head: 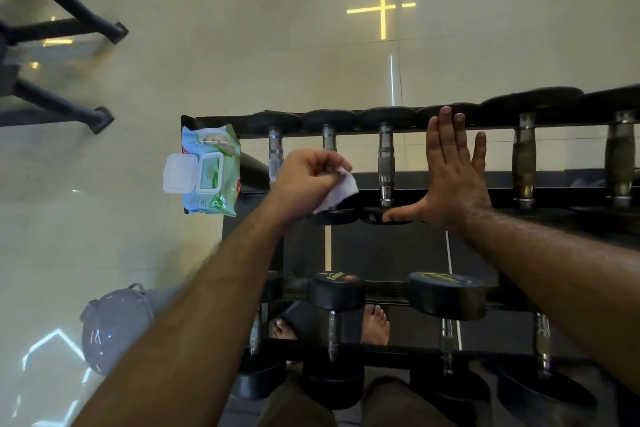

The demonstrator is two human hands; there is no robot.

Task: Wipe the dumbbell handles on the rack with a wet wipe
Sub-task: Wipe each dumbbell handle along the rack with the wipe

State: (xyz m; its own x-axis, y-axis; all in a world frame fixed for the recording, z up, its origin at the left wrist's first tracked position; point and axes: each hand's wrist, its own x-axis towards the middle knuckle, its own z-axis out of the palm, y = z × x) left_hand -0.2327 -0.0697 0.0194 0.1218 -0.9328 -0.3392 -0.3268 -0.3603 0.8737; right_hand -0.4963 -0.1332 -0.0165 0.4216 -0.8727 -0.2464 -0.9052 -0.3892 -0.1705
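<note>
Below me stands the black steel two-tier dumbbell rack (450,196), its upper tier carrying a row of black rubber-headed dumbbells with knurled metal handles. At its left end sits the pale green and blue soft pack of wet wipes (211,172), white lid flipped open. My right hand (453,180) lies flat and released over the rack, fingers straight, thumb touching the near head of the third dumbbell; it grasps nothing. My left hand (306,180) is clenched round the crumpled white wet wipe (339,192), which hangs just above the second dumbbell's near head, beside the bright steel handle (386,166) of the third.

I judge the wiping of these small handles to be the step in hand. To do it well, I would wrap the wipe fully round a handle, not dab at it, then twist and slide along the knurling from collar to collar. My flat right hand can stop the dumbbell rolling.
</note>
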